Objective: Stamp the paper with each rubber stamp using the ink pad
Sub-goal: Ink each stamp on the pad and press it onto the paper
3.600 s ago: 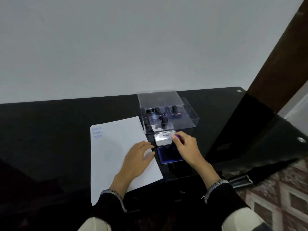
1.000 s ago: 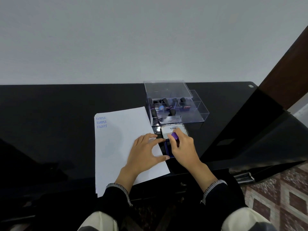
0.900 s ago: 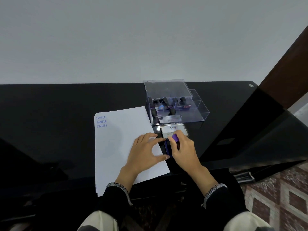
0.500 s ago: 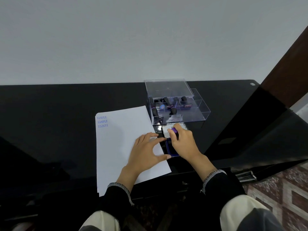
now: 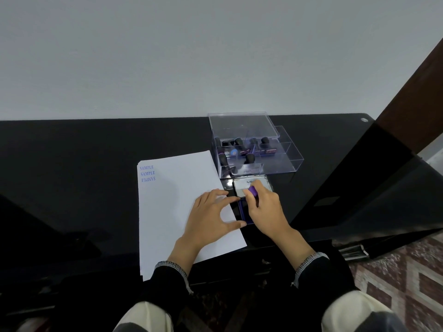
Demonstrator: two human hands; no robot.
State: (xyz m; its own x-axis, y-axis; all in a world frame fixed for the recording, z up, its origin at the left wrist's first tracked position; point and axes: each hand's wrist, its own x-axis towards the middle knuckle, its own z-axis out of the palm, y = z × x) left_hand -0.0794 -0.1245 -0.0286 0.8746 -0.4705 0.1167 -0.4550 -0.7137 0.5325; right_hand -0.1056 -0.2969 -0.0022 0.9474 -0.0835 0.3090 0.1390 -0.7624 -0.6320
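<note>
Glossy black table (image 5: pixel 72 188) against plain grey wall (image 5: pixel 167 56).

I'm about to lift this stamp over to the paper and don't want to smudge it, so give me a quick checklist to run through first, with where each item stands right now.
1. Stamp held firmly: ok. The right hand pinches the purple-topped stamp.
2. Stamp face inked: cannot tell. The hand hides where it meets the ink pad.
3. Ink pad steadied: ok. The left hand touches its edge with index finger and thumb.
4. Paper held down: ok. The left palm rests on it.
5. Free space to stamp: ok. Only three SAMPLE marks sit in the far left corner.
6. Pad lid out of the way: ok, flipped open toward the clear box.
</note>
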